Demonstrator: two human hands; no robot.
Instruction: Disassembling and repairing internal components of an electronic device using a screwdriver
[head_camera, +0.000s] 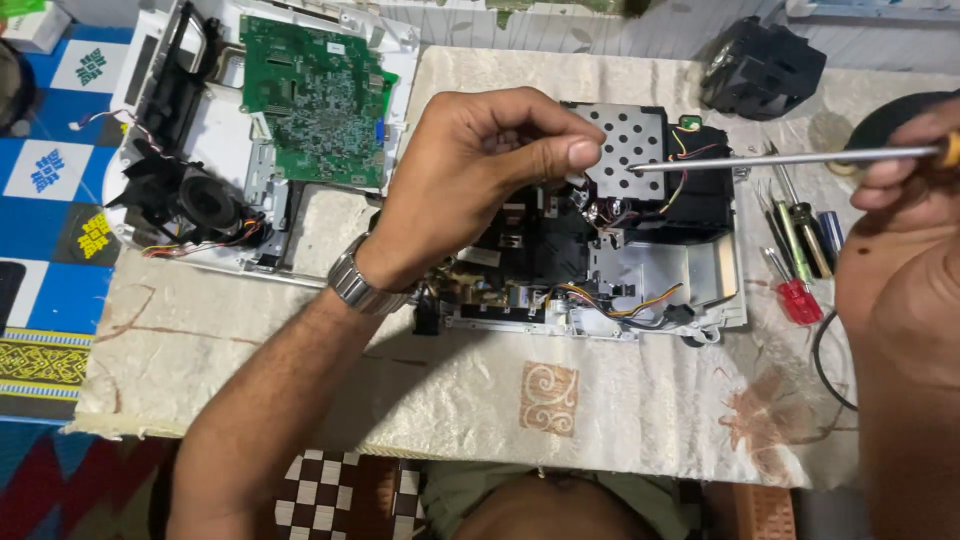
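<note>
My left hand (480, 170) hovers over an opened electronic device (640, 270), fingers pinched together near a perforated metal shield (630, 140); something small and white may be between the fingertips, too small to be sure. A metal watch sits on that wrist. My right hand (905, 165) grips a long screwdriver (780, 158) whose shaft runs left, its tip touching the perforated shield. The device shows black parts, coloured wires and a white base.
A white housing half with a green circuit board (320, 95) and a black lens block (190, 200) lies at the upper left. Several small screwdrivers (800, 250) lie to the right of the device. A black part (765, 65) sits at the back. A cream cloth (400, 390) covers the table.
</note>
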